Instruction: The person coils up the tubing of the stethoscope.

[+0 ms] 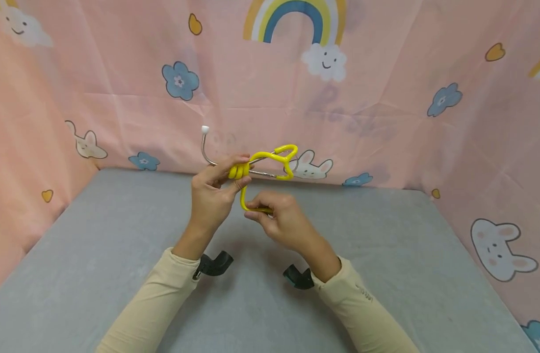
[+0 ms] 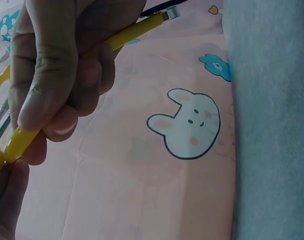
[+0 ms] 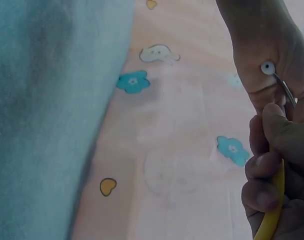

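A stethoscope point(image 1: 289, 159) is held up in the air above the table point(image 1: 97, 235), toward its back edge, with its forked yellow end turned toward the table's right side. Its yellow tube point(image 1: 239, 171) is wound in several loops around the two metal ear tubes point(image 1: 263, 173), and below the loops a length drops toward the tabletop and bends off to the table's right. One white ear tip point(image 1: 205, 130) stands up on a curved metal tube, higher than the table's back edge as the head view shows it; a second white tip point(image 3: 268, 68) appears in the right wrist view in front of the other arm's wrist. The left hand point(image 1: 214, 191), above the table, grips the loops between thumb and fingers. The right hand point(image 1: 280, 218), also above the table and lower than the left, pinches the loose length between thumb and forefinger, the other fingers curled around it. From under that hand, in the left wrist view, the tube's end pokes out with a silver metal piece point(image 2: 173, 12); a dark strip point(image 2: 162, 7) beside it is too cut off to identify. Beige sleeves point(image 1: 150, 299) reach over the table's front part, and a black bent piece point(image 1: 218, 263) sits at each wrist. Behind the table and along both its sides hangs a pink cloth point(image 1: 384, 29) printed with rainbows, smiling clouds, rabbits, blue flowers and orange hearts.
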### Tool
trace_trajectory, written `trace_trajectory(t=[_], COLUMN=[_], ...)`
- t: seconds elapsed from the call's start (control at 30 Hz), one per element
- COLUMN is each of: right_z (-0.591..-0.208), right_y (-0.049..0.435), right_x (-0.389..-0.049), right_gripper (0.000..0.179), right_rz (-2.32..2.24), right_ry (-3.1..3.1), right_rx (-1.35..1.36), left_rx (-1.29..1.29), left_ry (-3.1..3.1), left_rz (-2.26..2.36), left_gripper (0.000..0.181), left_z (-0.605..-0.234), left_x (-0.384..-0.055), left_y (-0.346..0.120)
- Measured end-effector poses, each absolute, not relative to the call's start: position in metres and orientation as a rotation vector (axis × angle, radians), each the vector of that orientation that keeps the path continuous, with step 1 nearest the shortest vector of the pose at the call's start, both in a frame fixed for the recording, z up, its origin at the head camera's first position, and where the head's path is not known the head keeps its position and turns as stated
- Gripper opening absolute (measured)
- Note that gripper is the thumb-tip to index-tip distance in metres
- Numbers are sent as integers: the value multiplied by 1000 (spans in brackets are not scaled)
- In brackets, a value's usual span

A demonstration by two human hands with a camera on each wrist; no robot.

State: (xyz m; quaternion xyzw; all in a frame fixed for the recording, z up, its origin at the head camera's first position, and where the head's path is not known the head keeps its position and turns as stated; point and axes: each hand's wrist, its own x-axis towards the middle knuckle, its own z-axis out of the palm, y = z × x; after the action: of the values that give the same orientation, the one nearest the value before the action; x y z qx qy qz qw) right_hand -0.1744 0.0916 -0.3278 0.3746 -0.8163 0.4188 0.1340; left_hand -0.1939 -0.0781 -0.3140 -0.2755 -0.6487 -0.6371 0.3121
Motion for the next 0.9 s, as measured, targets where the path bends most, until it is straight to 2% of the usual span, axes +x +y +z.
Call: trace_trajectory(t=[0.2,0.57,0.73,0.9], right_z=[-326,-319,-318,-316], right_y=[90,94,97,107], right_x=[-170,-170,-171,-177], right_gripper=[5,10,19,38], right_rz=[1145,1055,1015,982], right_ry=[-2403,-2466,-2521,-2636], right_rx=[1099,1078,1005,837], left_rx=[-690,-583,-556,-510], left_ry=[-1747,-1881,-1860,-1802], left_rz=[-1607,-1703,-1721,-1706], left_gripper=[33,26,28,29], left_z=[-313,-309,-310,-308], left_x=[-195,-195,-197,-198], left_y=[-80,-91,-95,-98])
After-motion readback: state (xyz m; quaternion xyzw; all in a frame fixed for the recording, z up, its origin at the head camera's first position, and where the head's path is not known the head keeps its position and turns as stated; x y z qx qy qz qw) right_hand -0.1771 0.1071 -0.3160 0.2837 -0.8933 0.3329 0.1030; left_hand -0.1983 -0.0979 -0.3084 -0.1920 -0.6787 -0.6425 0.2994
